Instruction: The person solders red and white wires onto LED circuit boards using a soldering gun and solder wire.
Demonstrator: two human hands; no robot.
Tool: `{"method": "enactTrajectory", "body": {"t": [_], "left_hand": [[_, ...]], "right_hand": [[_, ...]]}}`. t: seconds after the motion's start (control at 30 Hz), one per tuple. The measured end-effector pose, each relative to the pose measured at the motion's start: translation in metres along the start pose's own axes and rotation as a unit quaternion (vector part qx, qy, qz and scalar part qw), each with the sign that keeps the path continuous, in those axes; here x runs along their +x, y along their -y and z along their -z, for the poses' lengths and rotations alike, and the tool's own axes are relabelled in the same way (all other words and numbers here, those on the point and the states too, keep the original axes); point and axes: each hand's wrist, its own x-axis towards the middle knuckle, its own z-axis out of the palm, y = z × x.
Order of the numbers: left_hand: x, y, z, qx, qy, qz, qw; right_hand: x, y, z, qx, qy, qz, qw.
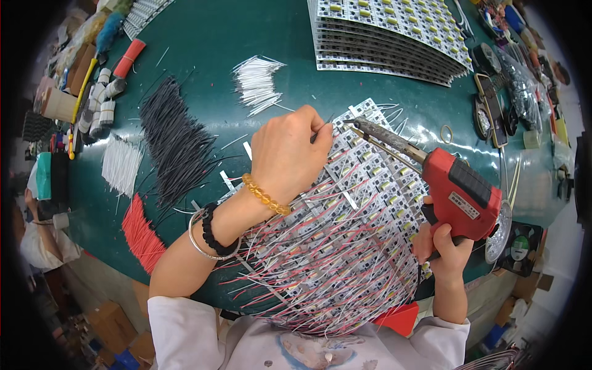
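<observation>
A large panel of small circuit boards (383, 188) lies in front of me, with many red, white and black wires standing out from its nearer rows. Over its far left part, my left hand (285, 148) is closed in a pinch, and the thin dark end of a wire (330, 118) shows at its fingertips. My right hand (449, 251) grips the handle of a red and black soldering gun (459, 196). The gun's metal tip (350, 122) points left, just right of my pinched fingers, above the board's far edge. Whether the tip touches the board cannot be told.
Left of the panel lie piles of black wires (176, 145), white wires (121, 165) and red wires (142, 233). Another white pile (257, 83) is farther off. Stacked board panels (394, 28) stand at the back. A phone (490, 108) lies right. Another person's arm (44, 231) shows far left.
</observation>
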Motion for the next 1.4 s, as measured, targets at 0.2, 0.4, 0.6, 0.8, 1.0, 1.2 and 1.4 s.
{"method": "enactTrajectory", "body": {"t": [0.2, 0.4, 0.6, 0.8, 1.0, 1.2, 1.4], "left_hand": [[-0.001, -0.002, 0.002, -0.009, 0.010, 0.014, 1.000], [-0.002, -0.011, 0.019, 0.021, -0.103, -0.159, 0.982], [-0.016, -0.011, 0.001, -0.092, -0.002, -0.039, 0.995], [-0.015, -0.009, -0.005, -0.007, -0.017, -0.099, 0.995], [-0.016, -0.007, -0.006, 0.010, -0.024, -0.119, 0.993], [-0.015, -0.006, -0.009, 0.029, -0.040, -0.150, 0.987], [-0.014, -0.005, -0.009, 0.028, -0.042, -0.156, 0.986]], "right_hand": [[-0.003, 0.002, 0.002, 0.048, -0.018, -0.005, 0.999], [-0.008, 0.011, 0.008, 0.010, -0.027, 0.040, 0.999], [-0.020, 0.005, 0.004, -0.003, -0.057, 0.054, 0.997], [-0.022, -0.003, 0.006, 0.001, -0.032, 0.003, 0.999], [-0.023, -0.006, 0.006, 0.004, -0.024, -0.029, 0.999], [-0.022, -0.005, 0.003, -0.008, -0.022, -0.029, 0.999], [-0.025, -0.008, 0.008, 0.039, -0.006, -0.035, 0.999]]}}
